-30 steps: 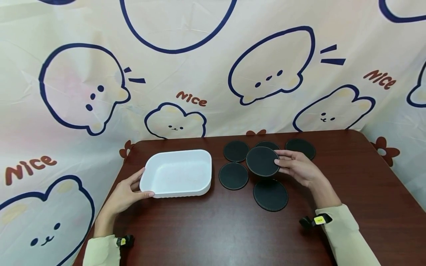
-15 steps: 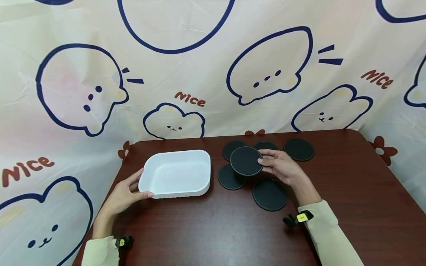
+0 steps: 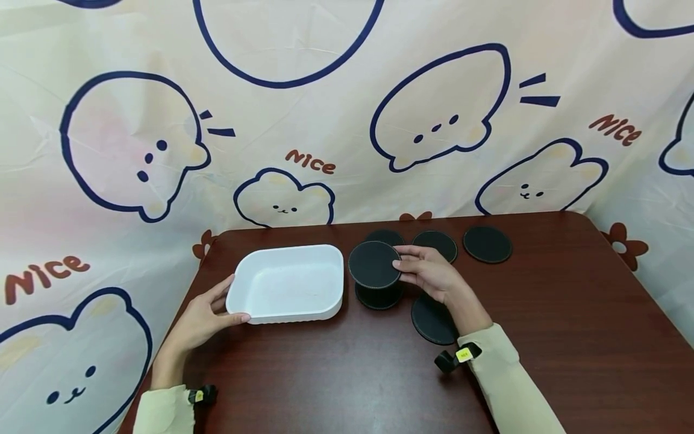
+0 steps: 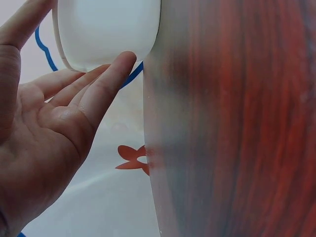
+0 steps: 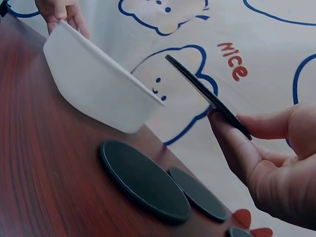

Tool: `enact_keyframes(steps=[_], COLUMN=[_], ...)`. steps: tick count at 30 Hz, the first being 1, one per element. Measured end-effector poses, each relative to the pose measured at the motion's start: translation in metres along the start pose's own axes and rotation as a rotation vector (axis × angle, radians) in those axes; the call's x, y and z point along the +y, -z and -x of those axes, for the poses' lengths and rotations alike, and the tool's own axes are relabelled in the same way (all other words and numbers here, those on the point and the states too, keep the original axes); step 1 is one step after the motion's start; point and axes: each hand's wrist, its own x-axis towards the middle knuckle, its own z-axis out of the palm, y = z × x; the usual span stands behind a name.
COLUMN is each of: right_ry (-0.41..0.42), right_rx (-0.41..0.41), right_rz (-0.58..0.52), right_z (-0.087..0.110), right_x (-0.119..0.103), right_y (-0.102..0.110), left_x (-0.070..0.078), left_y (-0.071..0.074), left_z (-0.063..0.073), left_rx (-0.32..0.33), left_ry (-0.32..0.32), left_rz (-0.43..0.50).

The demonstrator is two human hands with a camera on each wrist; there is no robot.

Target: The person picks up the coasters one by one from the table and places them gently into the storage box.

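Note:
A round black coaster (image 3: 374,265) is pinched by its right edge between the thumb and fingers of my right hand (image 3: 430,275). In the right wrist view the held coaster (image 5: 195,84) is seen edge-on, raised off the table. It hangs over another coaster (image 3: 379,298), which it partly covers in the head view. My left hand (image 3: 202,316) grips the left end of a white rectangular dish (image 3: 287,283), thumb at the near corner and fingers along the far side. The dish has rounded corners, and its inside shows no objects.
On the brown table (image 3: 325,374) lie more black coasters: one at the back right (image 3: 487,244), one behind the right hand (image 3: 435,244), one partly under the right forearm (image 3: 434,319). A patterned cloth (image 3: 347,120) hangs behind the table.
My right hand has carried the coaster leftward, from above the middle coasters to near the right side of the dish. The left hand and dish have stayed in place.

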Motion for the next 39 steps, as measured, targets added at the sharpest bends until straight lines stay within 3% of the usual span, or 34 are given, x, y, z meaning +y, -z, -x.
enact_keyframes(steps=[9, 21, 39], right_ry=[0.012, -0.005, -0.011], right_rx=[-0.023, 0.011, 0.015], right_rz=[-0.048, -0.090, -0.104], right_z=[-0.011, -0.034, -0.047], right_x=[0.003, 0.011, 0.018], right_y=[-0.029, -0.070, -0.115], left_x=[-0.001, -0.001, 0.000], left_y=[-0.001, -0.001, -0.001], left_z=[0.000, 0.000, 0.000], left_rx=[0.003, 0.006, 0.007], left_ry=[0.005, 0.006, 0.011], left_rz=[0.001, -0.010, -0.019])
